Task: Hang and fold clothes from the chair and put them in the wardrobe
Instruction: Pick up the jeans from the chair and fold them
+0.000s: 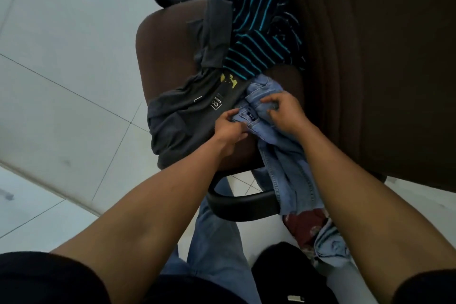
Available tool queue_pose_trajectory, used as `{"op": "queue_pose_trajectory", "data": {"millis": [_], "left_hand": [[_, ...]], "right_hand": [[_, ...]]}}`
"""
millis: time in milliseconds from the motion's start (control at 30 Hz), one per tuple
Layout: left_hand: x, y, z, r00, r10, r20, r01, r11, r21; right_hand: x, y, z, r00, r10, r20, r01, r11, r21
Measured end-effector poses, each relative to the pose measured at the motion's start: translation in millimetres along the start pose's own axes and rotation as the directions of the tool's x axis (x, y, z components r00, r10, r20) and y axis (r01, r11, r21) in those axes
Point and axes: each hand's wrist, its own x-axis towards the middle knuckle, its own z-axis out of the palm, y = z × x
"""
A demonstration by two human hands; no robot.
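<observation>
A brown office chair carries a pile of clothes. Light blue jeans lie at the seat's near right and hang down over the front edge. My left hand pinches the jeans' waistband near its dark label. My right hand has curled fingers gripping the waistband a little further right. A dark grey T-shirt with a yellow print and white logo lies left of the jeans. A black shirt with teal stripes is heaped at the back of the seat.
The chair's tall backrest stands at the right, and its black armrests curve at the near and far sides. A dark red patterned cloth hangs below the jeans. White tiled floor spreads to the left.
</observation>
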Motion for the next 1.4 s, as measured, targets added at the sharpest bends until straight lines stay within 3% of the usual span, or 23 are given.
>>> {"op": "queue_pose_trajectory", "data": {"millis": [167,333,467,633,800,900,1067,1233,1400], "left_hand": [[-31,1,9,0.990,0.125,0.057,-0.127,0.992,0.027],[-63,-1,17,0.953,0.288,0.092,-0.295,0.952,0.080],[-92,10,25,0.896,0.420,0.146,-0.439,0.887,0.143],[-129,56,33,0.698,0.678,0.230,-0.713,0.631,0.306],[-169,116,36,0.467,0.778,0.419,-0.865,0.303,0.401],[-191,140,43,0.346,0.778,0.523,-0.914,0.155,0.374],[-226,161,54,0.192,0.675,0.712,-0.971,0.024,0.239],[-265,163,53,-0.022,0.431,0.902,-0.990,-0.132,0.039],[-336,152,48,-0.252,0.224,0.941,-0.961,-0.177,-0.215]], "right_hand": [[-33,-11,-33,1.000,-0.006,0.022,0.004,0.996,0.084],[-71,-8,-86,0.980,0.019,-0.197,0.007,0.991,0.133],[-116,-5,-118,0.905,0.050,-0.423,0.066,0.965,0.255],[-165,-13,-145,0.760,0.087,-0.644,0.182,0.922,0.340],[-208,-31,-165,0.627,0.057,-0.777,0.263,0.923,0.280],[-242,-47,-173,0.531,0.082,-0.843,0.276,0.924,0.263],[-301,-76,-157,0.357,0.191,-0.914,0.227,0.932,0.283],[-369,-106,-100,0.085,0.388,-0.918,0.129,0.909,0.397],[-464,-143,-48,-0.217,0.528,-0.821,0.162,0.849,0.503]]}}
